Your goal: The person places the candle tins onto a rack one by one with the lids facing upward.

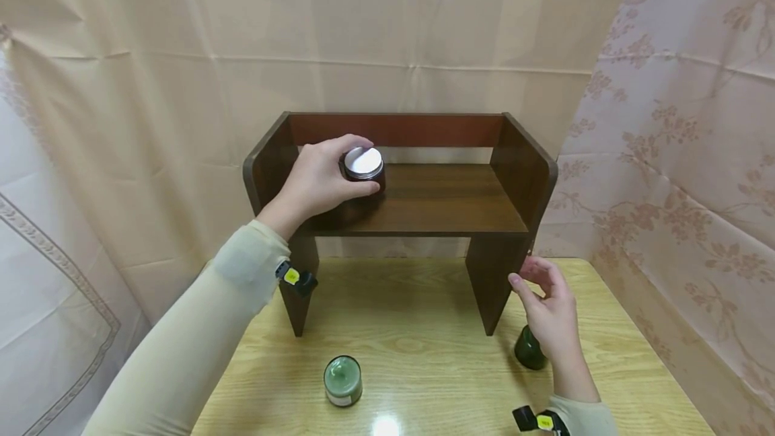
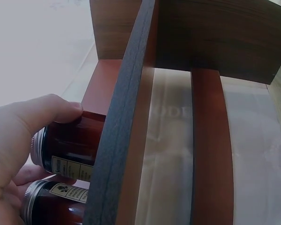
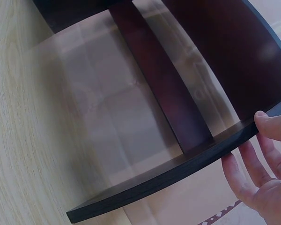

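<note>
A dark wooden desktop shelf [image 1: 448, 204] stands on the table. On the left part of its board, my left hand [image 1: 323, 177] grips an amber jar [image 2: 72, 145] with a silver lid [image 1: 363, 161], thumb on one side and fingers on the other. A second amber jar [image 2: 61, 204] with a pale label sits right beside it in the left wrist view; my hand hides it in the head view. My right hand [image 1: 551, 301] holds the edge of the shelf's right side panel [image 3: 178, 176], thumb on the near side and fingertips on the outer face.
A green candle in a glass jar [image 1: 342, 381] stands on the wooden table [image 1: 418, 348] in front of the shelf. Close to my right wrist is a dark green glass container [image 1: 530, 348], partly covered by the hand. Beige curtain [image 1: 387, 32] hangs behind.
</note>
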The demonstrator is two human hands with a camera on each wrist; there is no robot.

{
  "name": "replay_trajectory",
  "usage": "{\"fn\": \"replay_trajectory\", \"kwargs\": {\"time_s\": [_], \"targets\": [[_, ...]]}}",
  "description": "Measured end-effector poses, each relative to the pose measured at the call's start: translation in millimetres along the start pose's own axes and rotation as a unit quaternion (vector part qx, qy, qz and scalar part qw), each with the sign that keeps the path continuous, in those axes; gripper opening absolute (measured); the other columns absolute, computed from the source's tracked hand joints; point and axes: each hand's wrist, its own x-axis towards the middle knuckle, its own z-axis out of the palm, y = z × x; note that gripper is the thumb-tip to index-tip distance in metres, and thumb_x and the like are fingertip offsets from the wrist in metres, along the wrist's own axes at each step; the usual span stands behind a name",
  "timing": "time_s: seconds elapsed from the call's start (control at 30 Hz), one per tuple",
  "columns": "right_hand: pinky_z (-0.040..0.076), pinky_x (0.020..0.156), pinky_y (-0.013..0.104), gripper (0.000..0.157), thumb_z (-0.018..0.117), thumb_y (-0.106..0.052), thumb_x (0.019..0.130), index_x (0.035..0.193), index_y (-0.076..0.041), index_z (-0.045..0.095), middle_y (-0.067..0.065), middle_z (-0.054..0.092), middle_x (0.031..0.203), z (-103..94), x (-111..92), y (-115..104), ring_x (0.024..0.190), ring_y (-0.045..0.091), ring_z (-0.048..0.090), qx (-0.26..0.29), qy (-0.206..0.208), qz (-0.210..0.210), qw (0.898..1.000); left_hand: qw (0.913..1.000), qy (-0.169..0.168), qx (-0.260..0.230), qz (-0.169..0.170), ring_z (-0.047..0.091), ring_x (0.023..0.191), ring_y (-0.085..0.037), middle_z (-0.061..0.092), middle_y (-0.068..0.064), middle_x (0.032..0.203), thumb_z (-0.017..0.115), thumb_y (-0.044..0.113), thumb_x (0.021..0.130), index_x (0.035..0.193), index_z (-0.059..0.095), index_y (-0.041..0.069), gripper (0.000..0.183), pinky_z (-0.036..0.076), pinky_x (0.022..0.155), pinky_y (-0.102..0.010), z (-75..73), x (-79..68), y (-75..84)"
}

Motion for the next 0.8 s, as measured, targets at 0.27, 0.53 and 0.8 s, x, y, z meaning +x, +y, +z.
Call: {"fn": "replay_trajectory", "kwargs": {"time_s": [0.27,0.53,0.8], "targets": [[0.057,0.085,0.012,0.038,0.076,0.001,0.102,0.136,0.003,0.06,-0.009,0.068,0.111,-0.1,-0.5,0.8,0.107,0.003,0.065,-0.007,0.0,0.002,1.0,0.9996,-0.009,0.026,-0.011,0.07,0.115,-0.027,0.077,-0.006,0.129,0.096,0.033,0.085,0.137,0.071,0.014,0.06,0.05,0.105,-0.051,2.8,1.3,-1.6],[0.056,0.085,0.012,0.038,0.075,0.001,0.102,0.136,0.004,0.06,-0.009,0.066,0.112,0.7,-1.1,0.9,0.107,0.003,0.065,-0.007,-0.003,-0.001,1.0,0.9967,-0.027,0.072,-0.023,0.069,0.113,-0.029,0.078,-0.007,0.125,0.094,0.038,0.086,0.137,0.071,0.016,0.06,0.038,0.103,-0.055,3.1,1.6,-1.3],[0.057,0.085,0.012,0.037,0.075,0.002,0.102,0.136,0.004,0.06,-0.009,0.067,0.111,2.2,-0.9,0.3,0.107,0.002,0.065,-0.005,-0.001,0.001,1.0,0.9931,-0.05,0.1,-0.036,0.066,0.114,-0.031,0.076,-0.009,0.126,0.092,0.044,0.089,0.142,0.068,0.015,0.065,0.038,0.099,-0.052,1.2,1.9,0.5]]}}
